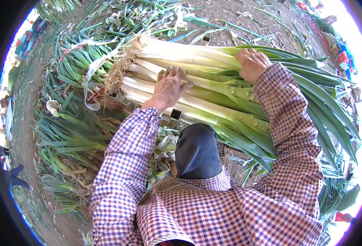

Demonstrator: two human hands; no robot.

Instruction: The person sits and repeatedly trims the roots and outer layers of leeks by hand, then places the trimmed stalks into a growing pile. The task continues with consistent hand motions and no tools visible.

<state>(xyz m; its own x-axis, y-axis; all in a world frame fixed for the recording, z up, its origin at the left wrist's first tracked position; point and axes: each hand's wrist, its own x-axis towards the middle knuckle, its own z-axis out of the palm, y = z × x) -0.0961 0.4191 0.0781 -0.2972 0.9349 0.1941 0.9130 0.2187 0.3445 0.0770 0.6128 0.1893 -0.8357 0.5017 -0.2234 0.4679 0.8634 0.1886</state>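
Note:
A broad layer of long-white leeks or large green onions [205,80] lies crosswise before me, roots [118,73] to the left and green leaves [316,80] fanning out to the right. My left hand [170,87] rests palm down on the white shanks near the root end, its fingers spread. Farther right, my right hand [251,64] lies over the far stalks where white turns to green. Its fingers are bent, and whether they grip a stalk is not clear. The square tube end [175,114] of a metal frame shows at the near edge of the stalks.
At the left lies a tied bundle of green-leaved onions [76,63] with a pale strip [91,70] beside it. Loose onion plants [70,135] are heaped nearer. Leaf scraps [156,18] litter the earth floor [230,18]. A black rounded thing [197,152] stands close before my chest.

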